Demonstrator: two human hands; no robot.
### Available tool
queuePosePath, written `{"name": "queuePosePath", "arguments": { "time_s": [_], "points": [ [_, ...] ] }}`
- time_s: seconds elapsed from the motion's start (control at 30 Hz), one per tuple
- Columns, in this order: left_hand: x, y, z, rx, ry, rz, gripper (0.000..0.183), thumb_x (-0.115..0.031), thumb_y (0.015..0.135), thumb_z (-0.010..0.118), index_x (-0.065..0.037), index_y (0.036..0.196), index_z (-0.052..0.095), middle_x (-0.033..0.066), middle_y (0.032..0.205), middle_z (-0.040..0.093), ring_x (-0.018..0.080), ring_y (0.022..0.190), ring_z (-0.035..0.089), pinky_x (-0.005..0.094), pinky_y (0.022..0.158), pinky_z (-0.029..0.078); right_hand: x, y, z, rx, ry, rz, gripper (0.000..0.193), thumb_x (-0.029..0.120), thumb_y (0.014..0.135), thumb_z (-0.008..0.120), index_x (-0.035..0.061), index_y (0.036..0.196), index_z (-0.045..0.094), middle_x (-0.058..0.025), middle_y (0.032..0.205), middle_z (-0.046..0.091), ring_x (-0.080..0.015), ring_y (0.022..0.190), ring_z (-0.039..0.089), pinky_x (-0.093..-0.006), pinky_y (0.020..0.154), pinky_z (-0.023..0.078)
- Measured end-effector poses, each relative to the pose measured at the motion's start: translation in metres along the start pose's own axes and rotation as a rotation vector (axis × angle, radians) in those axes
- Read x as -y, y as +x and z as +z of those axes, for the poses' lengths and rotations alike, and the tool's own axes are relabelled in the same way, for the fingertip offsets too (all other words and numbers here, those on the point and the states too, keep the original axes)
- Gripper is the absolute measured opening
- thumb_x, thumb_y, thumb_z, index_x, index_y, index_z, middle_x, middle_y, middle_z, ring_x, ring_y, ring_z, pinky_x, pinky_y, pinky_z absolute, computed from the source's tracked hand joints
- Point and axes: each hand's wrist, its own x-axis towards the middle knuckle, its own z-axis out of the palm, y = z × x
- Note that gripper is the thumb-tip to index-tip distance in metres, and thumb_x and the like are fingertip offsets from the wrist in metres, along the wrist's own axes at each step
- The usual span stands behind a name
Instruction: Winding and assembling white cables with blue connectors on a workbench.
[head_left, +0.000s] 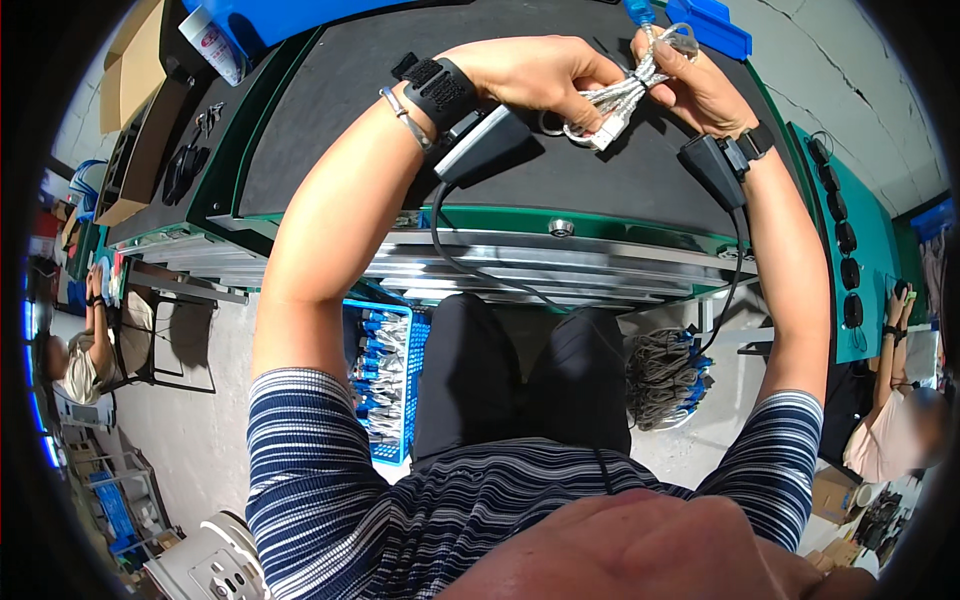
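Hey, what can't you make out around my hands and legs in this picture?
All in the head view:
Blue plug: cut off by the upper edge.
Cable bundle: partly covered by the left hand and right hand, so its coils can't be counted.
Blue basket: left side hidden behind the left arm.
Grey cables: too tangled to tell apart.

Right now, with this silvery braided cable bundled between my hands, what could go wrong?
First, the silvery braided cable is gathered in loops between your left hand and right hand, so the loops might spring open if either grip slackens.

Second, the thin black cord from the black-and-silver box at your left wrist hangs down past the front edge of the black-topped green workbench, and could snag there if you reach further.
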Motion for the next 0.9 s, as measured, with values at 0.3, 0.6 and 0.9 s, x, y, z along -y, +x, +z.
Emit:
{"name": "queuePosePath", "arguments": {
  "time_s": [0.3, 0.6, 0.9],
  "points": [
    [0.002, -0.003, -0.003, 0.027, -0.036, -0.013, 0.038, -0.02, 0.081, 0.074, -0.002, 0.113, 0.064, 0.0029, 0.09, 0.069, 0.0092, 0.079, 0.061, 0.0258, 0.076, 0.049, -0.002, 0.0, 0.002, -0.02, 0.013, 0.034, 0.032, 0.036, 0.095, 0.058, 0.005, 0.101, 0.052, 0.0042, 0.08, 0.045, -0.0021, 0.06, 0.041, -0.0146, 0.053, 0.034],
    [0.008, 0.006, -0.008, -0.375, 0.179, -0.029, 0.032, -0.02, 0.085, 0.068, -0.003, 0.112, 0.063, 0.0086, 0.093, 0.071, 0.0149, 0.085, 0.067, 0.0274, 0.078, 0.052, -0.004, 0.004, 0.017, -0.166, -0.064, -0.038, 0.034, 0.031, 0.085, 0.072, 0.009, 0.108, 0.058, 0.0028, 0.093, 0.056, -0.0041, 0.078, 0.052, -0.0195, 0.072, 0.046],
    [0.006, 0.01, 0.0, -0.456, 0.411, -0.105, 0.038, -0.019, 0.081, 0.071, -0.002, 0.114, 0.062, 0.0159, 0.098, 0.069, 0.0266, 0.09, 0.068, 0.0352, 0.082, 0.053, -0.006, 0.005, 0.018, -0.124, -0.047, 0.087, 0.04, 0.024, 0.091, 0.063, 0.0059, 0.124, 0.052, 0.0015, 0.095, 0.058, -0.005, 0.079, 0.056, -0.0207, 0.075, 0.049]
  ]
}}
